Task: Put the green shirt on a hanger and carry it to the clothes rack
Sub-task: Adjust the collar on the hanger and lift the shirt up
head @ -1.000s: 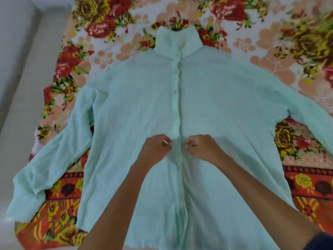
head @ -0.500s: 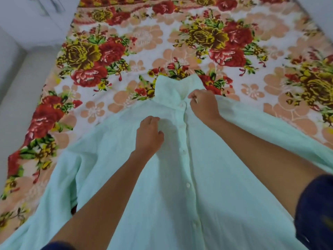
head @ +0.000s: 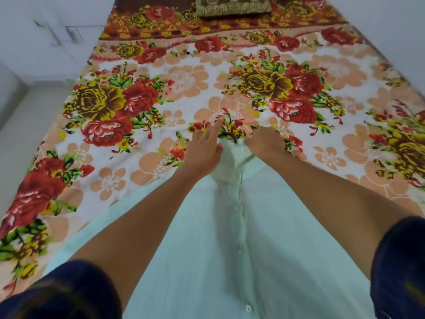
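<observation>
The pale green shirt (head: 230,238) lies buttoned and face up on the bed, collar pointing away from me. My left hand (head: 204,150) rests at the collar's left edge. Its fingers are stretched forward and apart, and its thumb touches the collar (head: 232,157). My right hand (head: 264,141) is curled over the collar's right side, gripping the cloth with its fingertips hidden. Between the two hands a thin dark curved piece (head: 231,135) pokes out of the collar opening; it looks like a hanger hook. The rest of it is hidden under the shirt.
The shirt lies on a floral bedsheet (head: 161,107) that covers the whole bed. A brown patterned pillow (head: 232,5) sits at the far end. A pale floor (head: 30,125) runs along the bed's left side, with white walls beyond it. No clothes rack is in view.
Both hands went from the middle of the button line up to the collar. The view followed them toward the head of the bed. The dark curved piece now shows at the collar.
</observation>
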